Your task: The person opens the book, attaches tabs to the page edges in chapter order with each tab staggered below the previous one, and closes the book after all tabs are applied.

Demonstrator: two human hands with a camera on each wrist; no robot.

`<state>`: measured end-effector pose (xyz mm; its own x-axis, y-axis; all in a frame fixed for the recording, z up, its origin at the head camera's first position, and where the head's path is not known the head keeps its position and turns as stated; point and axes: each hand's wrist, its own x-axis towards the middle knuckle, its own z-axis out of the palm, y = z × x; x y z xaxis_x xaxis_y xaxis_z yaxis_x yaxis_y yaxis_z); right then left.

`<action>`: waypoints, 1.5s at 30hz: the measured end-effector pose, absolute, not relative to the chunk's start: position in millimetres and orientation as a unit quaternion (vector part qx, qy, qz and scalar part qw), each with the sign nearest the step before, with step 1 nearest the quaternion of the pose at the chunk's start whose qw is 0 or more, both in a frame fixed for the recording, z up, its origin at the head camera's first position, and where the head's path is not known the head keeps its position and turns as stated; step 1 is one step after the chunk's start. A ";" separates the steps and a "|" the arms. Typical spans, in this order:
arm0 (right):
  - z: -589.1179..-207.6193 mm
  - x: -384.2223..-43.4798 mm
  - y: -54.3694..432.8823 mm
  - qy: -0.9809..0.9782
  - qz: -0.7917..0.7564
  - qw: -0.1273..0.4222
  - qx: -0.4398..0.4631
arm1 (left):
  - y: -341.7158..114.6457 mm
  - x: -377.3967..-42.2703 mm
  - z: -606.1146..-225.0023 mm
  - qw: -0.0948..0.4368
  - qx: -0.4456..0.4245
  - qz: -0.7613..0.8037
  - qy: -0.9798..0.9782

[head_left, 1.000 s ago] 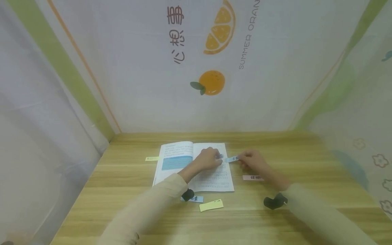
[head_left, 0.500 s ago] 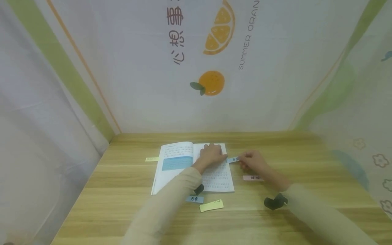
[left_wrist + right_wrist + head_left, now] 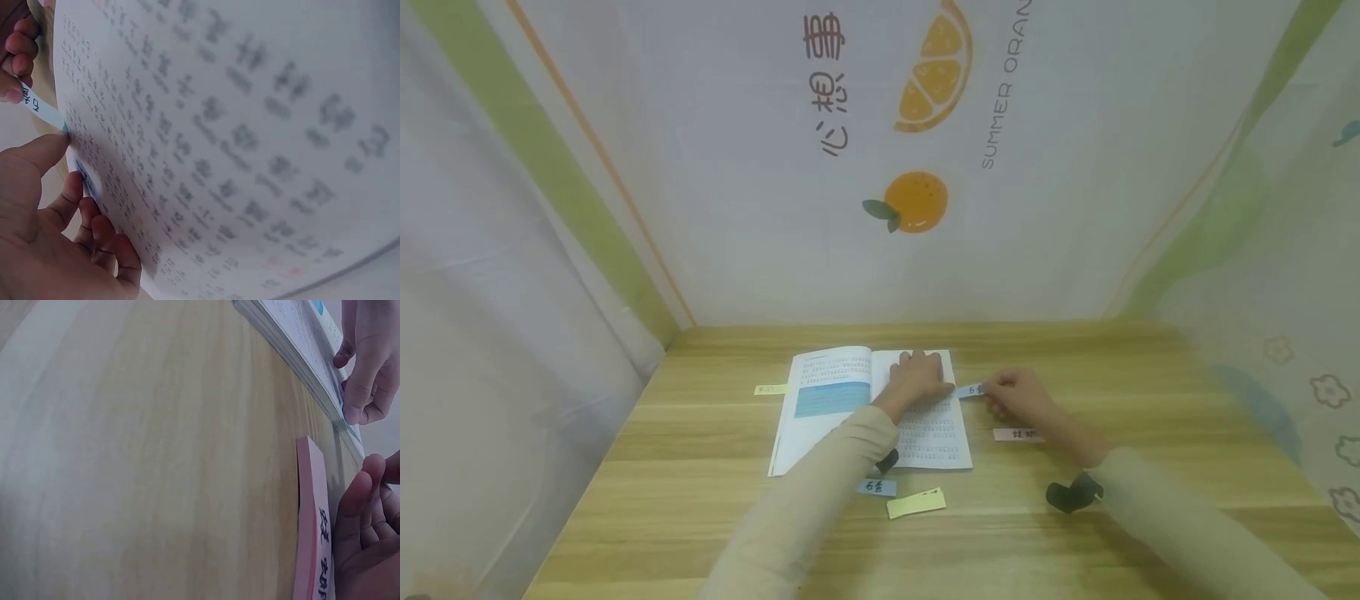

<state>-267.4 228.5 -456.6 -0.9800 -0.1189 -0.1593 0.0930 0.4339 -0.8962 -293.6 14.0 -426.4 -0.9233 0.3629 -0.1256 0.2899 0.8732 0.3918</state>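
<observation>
An open book (image 3: 928, 433) lies on the table, and a blue sticky note strip (image 3: 972, 391) sticks out past its right page edge. My left hand (image 3: 916, 379) rests on the right page with fingers spread. In the left wrist view, its thumb (image 3: 50, 150) presses the strip's inner end at the page edge. The outer end, with handwriting on it, is pinched between thumb and fingers of my right hand (image 3: 1018, 393). Beside that hand lies a pink sticky note pad (image 3: 312, 519) with dark writing.
Nearer me than the book lie a blue sticky note pad (image 3: 877, 487), partly behind the left sleeve, and a yellow pad (image 3: 916, 503). Another yellow strip (image 3: 769, 389) juts from the book's left edge. A printed curtain (image 3: 760, 208) hangs behind the table.
My left hand has gone from curled fingers near the page edge to fingers spread on the page, thumb on the strip. The right hand keeps its pinch in the same place.
</observation>
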 end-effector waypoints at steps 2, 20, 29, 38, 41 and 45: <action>-456.4 -268.2 228.2 0.839 -0.534 0.102 -0.010 | 12.2 -292.4 -425.5 0.103 0.172 0.192 0.961; -455.1 -274.4 237.6 0.836 -0.530 0.142 -0.009 | -3.2 -280.9 -413.3 0.138 0.238 0.150 0.950; -413.1 -259.8 234.9 0.875 -0.465 0.044 -0.126 | -61.9 -241.1 -400.7 0.178 0.314 0.054 0.931; -411.1 -219.9 182.1 0.893 -0.225 0.062 -0.385 | -124.8 -202.0 -414.2 0.166 0.323 0.120 0.924; -424.2 -211.0 175.0 0.892 -0.142 0.080 -0.422 | -127.4 -195.3 -419.0 0.161 0.324 0.136 0.922; -431.7 -209.6 172.5 0.894 -0.132 0.094 -0.417 | -124.6 -189.8 -421.4 0.151 0.325 0.132 0.924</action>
